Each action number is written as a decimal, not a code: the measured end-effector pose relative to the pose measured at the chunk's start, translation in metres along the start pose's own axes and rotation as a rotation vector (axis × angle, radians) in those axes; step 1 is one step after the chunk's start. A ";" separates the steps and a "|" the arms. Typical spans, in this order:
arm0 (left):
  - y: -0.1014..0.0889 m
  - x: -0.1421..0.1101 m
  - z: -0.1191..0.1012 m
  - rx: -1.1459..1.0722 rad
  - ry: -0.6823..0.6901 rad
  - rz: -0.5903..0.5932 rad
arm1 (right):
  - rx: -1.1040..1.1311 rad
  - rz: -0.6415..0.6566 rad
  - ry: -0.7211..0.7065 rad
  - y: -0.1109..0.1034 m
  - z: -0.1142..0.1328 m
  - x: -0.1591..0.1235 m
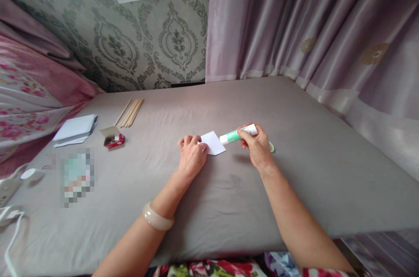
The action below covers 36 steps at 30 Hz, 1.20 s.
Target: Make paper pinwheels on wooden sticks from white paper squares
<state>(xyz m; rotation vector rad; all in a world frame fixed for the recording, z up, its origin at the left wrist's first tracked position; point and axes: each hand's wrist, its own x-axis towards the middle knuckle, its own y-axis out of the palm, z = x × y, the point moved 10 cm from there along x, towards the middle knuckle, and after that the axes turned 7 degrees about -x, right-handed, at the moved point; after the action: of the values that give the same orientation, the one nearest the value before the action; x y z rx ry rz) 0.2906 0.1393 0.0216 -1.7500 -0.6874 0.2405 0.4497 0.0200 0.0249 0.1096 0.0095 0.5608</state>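
White paper (214, 143) is on the gray cloth (209, 207), its left part hidden by the left hand (192, 154), whose fingers bend over it; whether they pinch it, one cannot tell. The right hand (257, 143) has its fingers closed around a white-and-green tube (233, 136), one end near the paper. Beside that hand, a pale green curved item (272, 147) is partly hidden.

The light is soft and not very bright. A faint, blurry shadow lies on the bench (310, 172) under the right hand (258, 143). The purple curtain (262, 19) has a pale shine. The picture bends and stretches near its sides. Big blocky squares hide one thing (77, 176) on the left.
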 end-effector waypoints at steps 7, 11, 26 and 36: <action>0.001 -0.004 -0.009 0.053 0.173 0.092 | 0.023 -0.014 0.026 0.000 0.000 -0.002; 0.002 -0.003 -0.006 0.028 0.165 0.080 | 0.020 -0.008 0.038 0.001 0.000 -0.002; 0.011 0.019 0.024 -0.268 -0.097 0.113 | 0.041 -0.052 0.016 -0.006 -0.001 0.003; -0.002 0.010 0.031 -0.311 -0.155 0.069 | 0.042 -0.048 -0.004 -0.007 -0.002 0.004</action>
<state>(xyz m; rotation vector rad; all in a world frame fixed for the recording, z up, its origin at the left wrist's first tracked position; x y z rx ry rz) 0.2823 0.1700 0.0161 -2.0705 -0.8102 0.3328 0.4571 0.0163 0.0224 0.1510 0.0203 0.5124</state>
